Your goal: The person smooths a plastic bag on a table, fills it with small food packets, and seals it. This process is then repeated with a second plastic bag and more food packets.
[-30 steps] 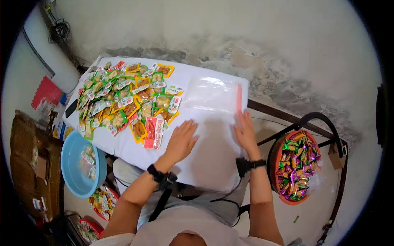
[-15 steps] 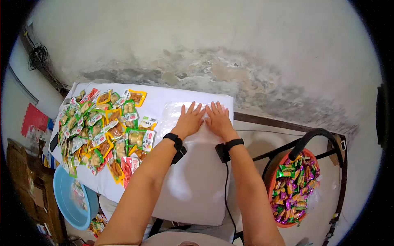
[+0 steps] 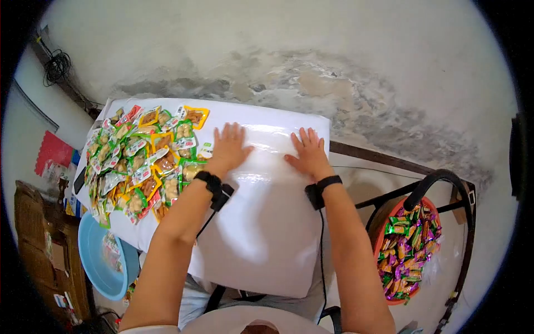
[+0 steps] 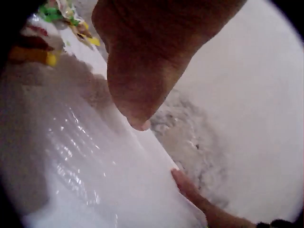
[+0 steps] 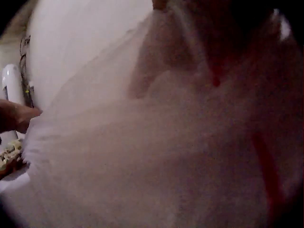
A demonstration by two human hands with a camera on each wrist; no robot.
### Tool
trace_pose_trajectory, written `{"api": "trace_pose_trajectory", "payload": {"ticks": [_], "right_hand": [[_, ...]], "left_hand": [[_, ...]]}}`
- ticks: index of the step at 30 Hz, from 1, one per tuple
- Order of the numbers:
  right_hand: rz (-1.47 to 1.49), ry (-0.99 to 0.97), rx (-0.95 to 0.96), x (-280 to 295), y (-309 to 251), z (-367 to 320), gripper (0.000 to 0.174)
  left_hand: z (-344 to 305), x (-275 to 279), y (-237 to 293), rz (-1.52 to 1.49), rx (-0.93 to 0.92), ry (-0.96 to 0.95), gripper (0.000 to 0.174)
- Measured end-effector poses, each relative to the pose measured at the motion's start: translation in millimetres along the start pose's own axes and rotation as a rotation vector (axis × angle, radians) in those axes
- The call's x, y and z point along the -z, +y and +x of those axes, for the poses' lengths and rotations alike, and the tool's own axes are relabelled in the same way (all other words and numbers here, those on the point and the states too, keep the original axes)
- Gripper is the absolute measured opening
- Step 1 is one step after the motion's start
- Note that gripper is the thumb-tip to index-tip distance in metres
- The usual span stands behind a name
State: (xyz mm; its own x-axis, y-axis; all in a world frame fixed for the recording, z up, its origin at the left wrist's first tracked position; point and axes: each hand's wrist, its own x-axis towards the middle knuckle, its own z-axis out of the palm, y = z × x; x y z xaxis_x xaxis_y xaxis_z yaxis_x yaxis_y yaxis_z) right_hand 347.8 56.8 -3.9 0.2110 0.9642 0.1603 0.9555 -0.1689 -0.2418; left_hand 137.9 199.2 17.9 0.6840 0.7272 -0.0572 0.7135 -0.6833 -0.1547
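- The left hand [image 3: 227, 146] lies palm down on a clear plastic sheet [image 3: 268, 146]. Its fingers are spread and straight, so there is no closed grip, only flat pressure.
- The right hand [image 3: 307, 153] lies the same way on the sheet's right part, fingers fanned and pointing towards the wall [image 3: 278, 50]. Its grip is likewise open and it pinches nothing.
- The two hands are apart, with a glossy stretch of sheet between them. The spread palms probably pin the thin film flat where it would otherwise curl or slide.
- The sheet lies at the far end of the tabletop [image 3: 261, 239], close to the far edge, on its white cover. The left wrist view shows shiny ripples in the film beside the palm. The right wrist view is too blurred to add much.
- Each wrist carries a black band [image 3: 327, 182], the right one with a cable trailing back along the forearm.
- A pile of snack packets [image 3: 139, 161] in green, yellow and red covers the tabletop's left part, just beside the left hand. Its nearest packets touch or nearly touch the sheet's edge.
- To the right, off the tabletop, an orange basin [image 3: 376, 240] sits under a black frame [image 3: 439, 177] and holds wrapped sweets [image 3: 409, 245].
- A blue basin [image 3: 92, 261] sits low on the left, below the tabletop's edge.
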Motion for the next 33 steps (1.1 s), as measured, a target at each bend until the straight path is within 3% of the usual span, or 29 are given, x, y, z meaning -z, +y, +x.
{"api": "trace_pose_trajectory", "payload": {"ticks": [2,4,6,8,12,20,22,24,25,26,28,33], "right_hand": [[-0.098,-0.038,-0.036,5,-4,1,0.074],[-0.051,0.008,-0.015,10,-13,-8,0.076],[-0.211,-0.042,0.204,28,-30,-26,0.076],[-0.224,-0.11,0.183,27,-36,-40,0.075],[-0.094,-0.145,0.101,-2,-22,-52,0.073],[-0.018,-0.111,0.118,2,-23,-54,0.071],[-0.024,0.008,0.111,-11,-11,-49,0.062],[0.336,0.357,-0.014,-20,14,-41,0.047],[0.345,0.532,-0.112,7,4,-40,0.03],[0.347,0.534,-0.108,14,3,-39,0.03],[0.286,0.341,-0.335,23,2,-36,0.026],[0.194,0.26,-0.431,7,7,-19,0.023]], "left_hand": [[-25,7,20,-0.126,-0.201,0.11,0.068],[-42,6,40,-0.255,-0.224,0.116,0.071],[-45,3,45,-0.266,-0.218,0.104,0.072],[-46,0,50,-0.273,-0.228,0.088,0.074],[-44,-12,33,-0.287,-0.15,0.025,0.079],[-47,-22,12,-0.273,-0.105,0.029,0.073],[-48,-25,15,-0.301,-0.021,0.115,0.07],[-61,-13,24,-0.354,-0.035,0.179,0.069],[-69,-12,30,-0.364,-0.062,0.196,0.068],[-80,-8,38,-0.372,-0.088,0.211,0.067],[-108,3,53,-0.416,-0.093,0.212,0.065],[-167,8,70,-0.594,-0.142,0.095,0.061]]}}
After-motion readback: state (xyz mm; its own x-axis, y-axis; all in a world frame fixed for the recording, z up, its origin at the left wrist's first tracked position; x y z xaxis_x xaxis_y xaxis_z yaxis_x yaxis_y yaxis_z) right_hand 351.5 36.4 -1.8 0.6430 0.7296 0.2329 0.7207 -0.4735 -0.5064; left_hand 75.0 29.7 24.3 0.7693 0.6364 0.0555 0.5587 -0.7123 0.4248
